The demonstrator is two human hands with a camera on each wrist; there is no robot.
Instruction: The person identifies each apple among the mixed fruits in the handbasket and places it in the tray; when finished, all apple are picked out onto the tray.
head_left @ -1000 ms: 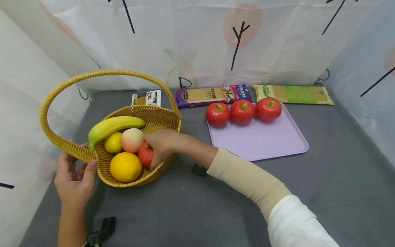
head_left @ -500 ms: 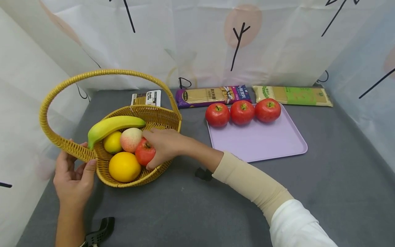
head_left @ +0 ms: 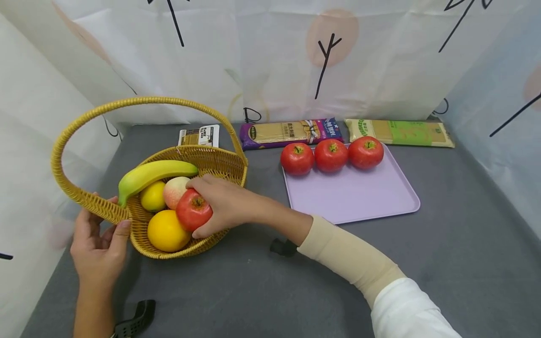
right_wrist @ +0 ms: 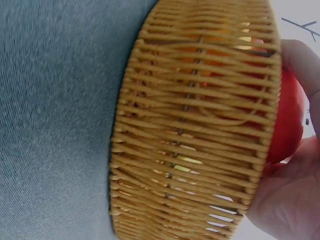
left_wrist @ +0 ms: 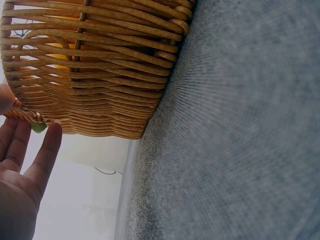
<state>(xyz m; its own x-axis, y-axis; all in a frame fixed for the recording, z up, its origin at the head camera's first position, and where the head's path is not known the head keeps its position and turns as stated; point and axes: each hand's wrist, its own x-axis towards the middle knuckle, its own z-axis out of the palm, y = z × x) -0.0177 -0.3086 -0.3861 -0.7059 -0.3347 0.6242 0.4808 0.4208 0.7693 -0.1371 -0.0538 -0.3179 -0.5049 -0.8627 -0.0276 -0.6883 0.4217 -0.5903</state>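
Observation:
In the head view my right hand (head_left: 226,204) grips a red apple (head_left: 193,210) at the right side of a yellow wicker basket (head_left: 186,253). The right wrist view shows the apple (right_wrist: 287,120) bulging above the rim, thumb and fingers around it. My left hand (head_left: 99,244) pinches the basket at the left foot of its tall handle (head_left: 143,100), thumb in front and fingers behind. Inside the basket are a banana (head_left: 154,174), a lemon (head_left: 153,197), a peach (head_left: 173,190) and an orange (head_left: 166,232). The apple partly covers the peach and orange.
Right of the basket lies a lilac tray (head_left: 359,197) with three red apples (head_left: 331,155) along its back edge. Behind stand a purple pasta pack (head_left: 291,133), a green noodle pack (head_left: 399,133) and a small packet (head_left: 199,136). A patterned cloth (head_left: 274,61) backs the grey table (head_left: 253,291).
My right hand has raised the apple a little out of the basket and toward me, shifting it slightly left. My left hand keeps its hold on the basket.

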